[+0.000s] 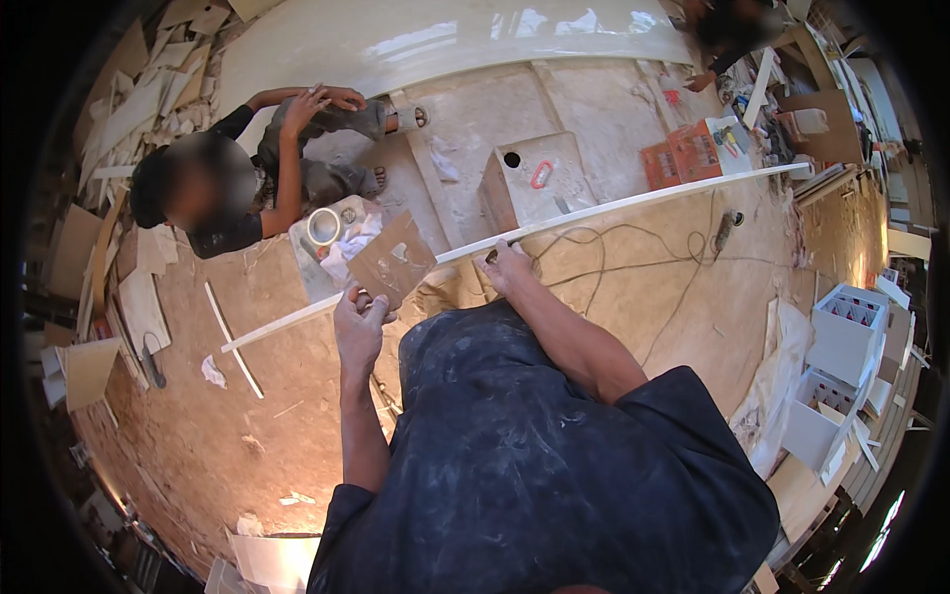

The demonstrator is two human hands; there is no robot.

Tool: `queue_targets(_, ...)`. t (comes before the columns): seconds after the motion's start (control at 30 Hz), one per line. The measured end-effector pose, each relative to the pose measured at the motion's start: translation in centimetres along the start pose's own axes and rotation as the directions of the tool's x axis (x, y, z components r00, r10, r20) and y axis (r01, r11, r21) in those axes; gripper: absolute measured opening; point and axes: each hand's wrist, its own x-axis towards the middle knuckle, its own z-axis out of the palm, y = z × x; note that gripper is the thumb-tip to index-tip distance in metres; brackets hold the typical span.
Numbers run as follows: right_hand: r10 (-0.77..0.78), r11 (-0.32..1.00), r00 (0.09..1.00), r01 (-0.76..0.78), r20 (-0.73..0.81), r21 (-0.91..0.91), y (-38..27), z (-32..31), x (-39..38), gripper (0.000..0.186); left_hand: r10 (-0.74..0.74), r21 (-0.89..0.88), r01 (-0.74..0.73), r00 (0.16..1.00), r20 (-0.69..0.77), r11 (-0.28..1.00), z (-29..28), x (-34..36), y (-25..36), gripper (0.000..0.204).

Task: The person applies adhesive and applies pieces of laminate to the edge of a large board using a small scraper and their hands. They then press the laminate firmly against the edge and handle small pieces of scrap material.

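Observation:
My left hand (360,327) is closed on the near corner of a brown flat board piece (374,269), which carries smears of whitish paste. The piece is tilted up just above a long white strip (633,209) that runs across in front of me. At the strip's near edge, my right hand (509,269) is closed, fingers bent, with a small dark thing partly showing at its fingertips; I cannot make out what it is. Behind the brown piece, a roll of tape (324,227) and a white cloth (348,248) lie on a box-like block.
A person (287,168) sits at the left; another person's hand (701,81) shows at the far right. Beyond the strip stand a box with a round hole (539,193) and a red crate (683,156). A cable (604,272) trails over the floor. White boxes (849,332) are stacked at right.

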Motion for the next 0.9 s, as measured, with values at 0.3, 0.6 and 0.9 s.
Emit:
queue_targets(0.3, -0.121, 0.964, 0.993, 0.119, 0.005, -0.237, -1.8, -1.8, -4.3, 0.065, 0.003, -0.062, -0.004, 1.000, -0.026, 0.998, -0.3, -0.4, -0.3, 0.031)
queue_targets(0.6, -0.276, 0.560, 0.950, 0.282, 0.145, -0.779, -1.2, -1.7, -4.5, 0.062, 0.027, -0.057, -0.027, 1.000, 0.008, 0.998, 0.0, 0.5, -0.6, 0.032)
queue_targets(0.9, -0.563, 0.238, 0.797, 0.409, 0.218, -0.881, -3.1, -4.3, -2.2, 0.058, 0.013, -0.078, -0.009, 0.999, 0.048, 0.997, -0.6, 1.2, -0.9, 0.030)
